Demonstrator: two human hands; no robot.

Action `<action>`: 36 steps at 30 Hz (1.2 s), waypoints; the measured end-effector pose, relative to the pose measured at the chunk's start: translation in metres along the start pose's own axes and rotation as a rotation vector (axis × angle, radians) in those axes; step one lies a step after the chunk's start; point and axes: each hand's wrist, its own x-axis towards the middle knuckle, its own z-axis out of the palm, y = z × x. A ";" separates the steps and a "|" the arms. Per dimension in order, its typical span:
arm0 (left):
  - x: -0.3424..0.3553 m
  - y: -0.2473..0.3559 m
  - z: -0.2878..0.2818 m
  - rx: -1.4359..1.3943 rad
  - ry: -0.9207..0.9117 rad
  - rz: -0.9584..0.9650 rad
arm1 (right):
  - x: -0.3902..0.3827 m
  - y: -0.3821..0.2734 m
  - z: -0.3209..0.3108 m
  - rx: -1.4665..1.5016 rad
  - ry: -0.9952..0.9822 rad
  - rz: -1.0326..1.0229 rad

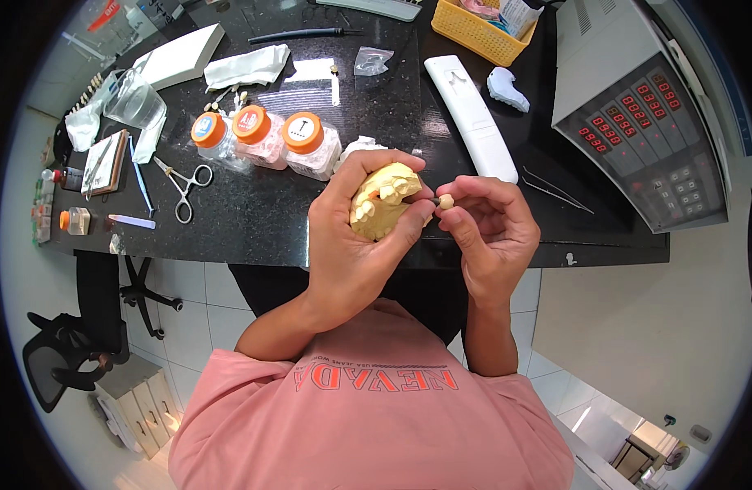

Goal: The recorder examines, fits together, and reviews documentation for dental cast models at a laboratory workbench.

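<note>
Above the table's near edge, my left hand (355,224) is closed around a yellow plaster dental model (382,196), with the teeth and gum shapes showing between thumb and fingers. Just to its right, my right hand (498,229) pinches a small cream tooth-shaped piece (446,201) between thumb and fingertips. A short dark part sticks out of this piece toward the model and my left fingertips. Whether it touches the model I cannot tell. Beyond my left hand stand three clear jars with orange lids, the nearest jar (312,147) holding pale powder.
Scissor-handled forceps (184,189) lie left of the jars. Thin metal tweezers (558,193) rest beside a long white device (472,118) on the right. A grey control unit with red digits (637,122) stands at the right edge. A yellow basket (478,37) sits at the back.
</note>
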 end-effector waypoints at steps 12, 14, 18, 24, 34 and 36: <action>0.005 0.002 -0.002 0.024 -0.031 -0.008 | 0.002 0.002 -0.001 0.007 0.003 -0.026; 0.005 0.001 -0.002 0.046 -0.036 0.002 | 0.002 0.002 -0.001 0.004 0.004 -0.028; 0.005 0.005 -0.001 0.053 -0.034 -0.003 | 0.002 0.001 0.000 0.020 0.018 -0.017; 0.003 0.002 -0.002 0.049 -0.033 -0.008 | 0.001 0.002 0.000 0.017 0.014 -0.029; 0.005 0.004 -0.001 0.085 -0.056 0.016 | 0.001 0.004 -0.002 0.035 -0.024 -0.117; 0.005 0.003 -0.001 0.079 -0.058 0.013 | 0.001 0.005 -0.002 0.032 -0.026 -0.126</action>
